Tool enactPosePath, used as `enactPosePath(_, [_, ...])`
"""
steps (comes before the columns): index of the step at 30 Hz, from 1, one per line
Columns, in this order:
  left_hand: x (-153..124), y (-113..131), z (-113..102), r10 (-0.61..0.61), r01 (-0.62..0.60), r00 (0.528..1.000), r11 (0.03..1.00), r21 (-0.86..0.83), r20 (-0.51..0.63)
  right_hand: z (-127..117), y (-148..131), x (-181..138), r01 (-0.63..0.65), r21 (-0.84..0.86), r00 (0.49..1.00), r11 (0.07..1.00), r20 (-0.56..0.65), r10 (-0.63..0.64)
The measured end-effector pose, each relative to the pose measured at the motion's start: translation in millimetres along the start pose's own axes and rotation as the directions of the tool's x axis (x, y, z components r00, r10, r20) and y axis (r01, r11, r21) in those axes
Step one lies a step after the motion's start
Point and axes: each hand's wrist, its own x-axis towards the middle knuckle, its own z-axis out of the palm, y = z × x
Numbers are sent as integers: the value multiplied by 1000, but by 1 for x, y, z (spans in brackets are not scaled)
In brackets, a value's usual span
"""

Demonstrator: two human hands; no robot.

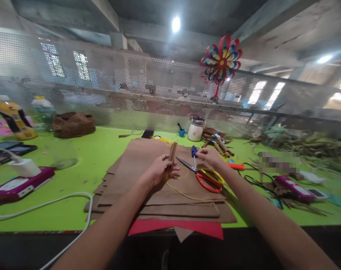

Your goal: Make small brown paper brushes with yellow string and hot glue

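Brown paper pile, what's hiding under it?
A red sheet pokes out beneath the brown paper pile at the near edge, on the green table. The rest of the red sheet, and anything else below, is covered.

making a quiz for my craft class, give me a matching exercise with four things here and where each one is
Things:
1 scissors
2 folded brown strip
3 pinwheel
4 white jar

Places:
a hanging on the mesh screen
b held in the left hand
c at the back of the table
d lying on the brown paper

Pairs: 1-d, 2-b, 3-a, 4-c
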Motion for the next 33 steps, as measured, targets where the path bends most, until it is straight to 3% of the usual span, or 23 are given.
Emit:
enactPosePath(6, [-2, 2, 2, -30, 29, 999, 999, -41, -20, 14, 18, -10, 10, -52, 1000, 999, 20, -9])
enactPosePath(11, [-1, 3, -1, -39, 38, 999, 998, -49, -25, -7, 25, -1, 8, -64, 1000, 998, -10, -9])
enactPosePath(18, [0, 1, -2, -42, 40, 999, 997, -67, -24, -23, 23, 1, -33, -84, 994, 996, 102, 41])
enactPosePath(23, [0, 0, -2, -36, 34, 999, 998, -54, -24, 0, -5, -19, 39, -58, 978, 998, 206, -26])
enactPosePath(27, [-1, 1, -2, -10, 9, 1000, 1000, -23, -26, 28, -36, -38, 257, -108, 921, 960, 329, -210])
enactPosePath(33, [-2, 2, 0, -2, 2, 998, 1000, -5, -69, 61, -50, -54, 359, -219, 896, 907, 354, -269])
